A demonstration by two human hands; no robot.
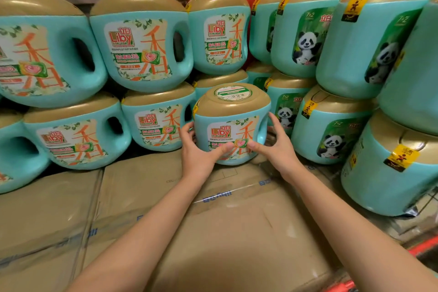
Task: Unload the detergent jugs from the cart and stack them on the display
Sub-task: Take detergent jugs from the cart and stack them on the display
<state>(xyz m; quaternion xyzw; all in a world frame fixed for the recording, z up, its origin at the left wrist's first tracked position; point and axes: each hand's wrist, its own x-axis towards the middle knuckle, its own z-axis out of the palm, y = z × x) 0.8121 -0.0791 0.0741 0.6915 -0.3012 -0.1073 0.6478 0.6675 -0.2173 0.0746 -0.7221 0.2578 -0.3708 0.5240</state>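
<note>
Placing jug [231, 123] on cardboard boxes [237, 220]; left hand [196, 149] and right hand [276, 147] both gripping it. Next: nudge flush against stacked jugs [156, 125], release.

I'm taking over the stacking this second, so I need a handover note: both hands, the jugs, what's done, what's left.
Left hand and right hand both grip one jug by its sides, upright, low on the cardboard boxes, in the gap between flower-label jugs and panda-label jugs.
Done: stacked rows stand on both sides.
Left: settle this jug, release, fetch more; cart not in view.
</note>
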